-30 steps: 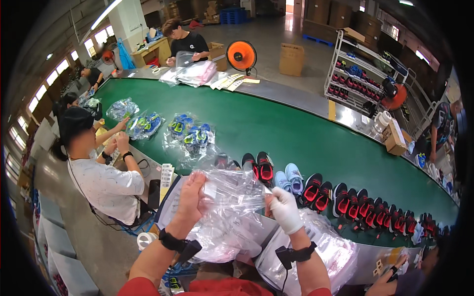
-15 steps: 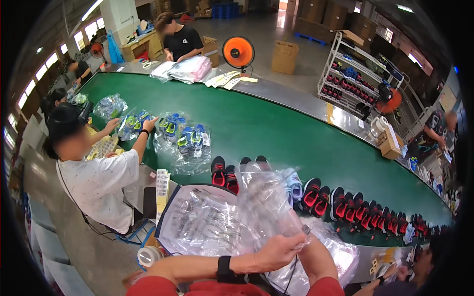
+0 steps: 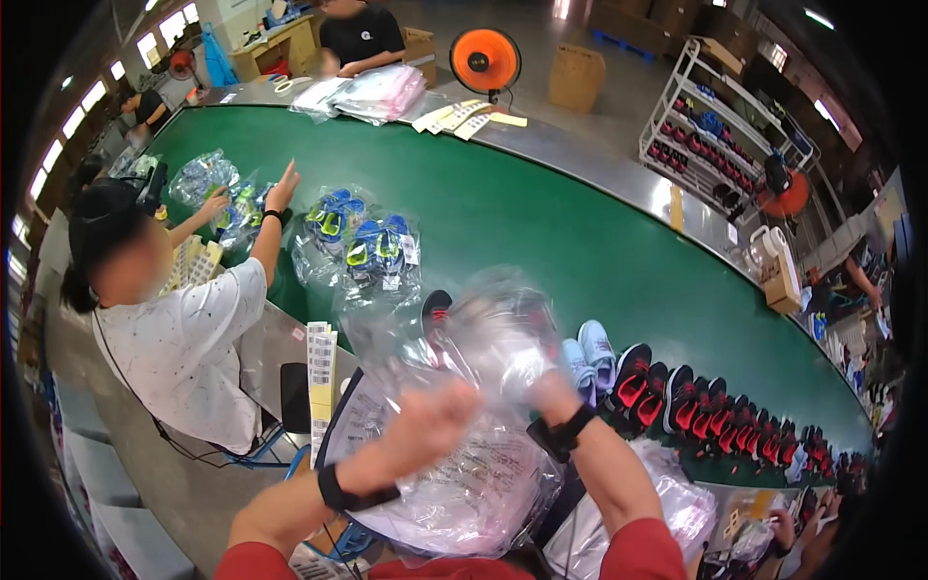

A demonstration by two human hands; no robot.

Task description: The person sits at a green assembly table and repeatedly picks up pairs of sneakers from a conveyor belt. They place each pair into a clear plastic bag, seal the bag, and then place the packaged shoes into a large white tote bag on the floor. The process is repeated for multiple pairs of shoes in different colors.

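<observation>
At our left, a co-worker in a pale top (image 3: 184, 353) reaches toward bagged shoes lying on the green work surface (image 3: 580, 232). Nearer to us are two more bundles of blue shoes in clear wrapping (image 3: 377, 246), then label strips (image 3: 322, 387) along the near edge.

Next comes the loose clear bag (image 3: 503, 319), lifted in front of us and above the pile of clear bags (image 3: 483, 488); part of a black-and-red shoe shows behind its film. We judge the step in hand to be handling and opening out this single bag. The next move, we think, calls for a sure hold on its mouth, with the film parted.

Our left forearm slants in from the lower left, a black band at the wrist, and our left hand (image 3: 430, 425) is raised over the pile, at the bag's near side. Our right hand (image 3: 549, 391) is a little farther forward, its forearm angling up and inward from the lower right. Both hands are so blurred that we cannot tell whether the fingers pinch the film or are spread.

Right of them stand light-blue shoes (image 3: 596, 356), then a row of black-and-red shoes (image 3: 715, 411), with another stack of clear bags (image 3: 681, 498) below.
</observation>
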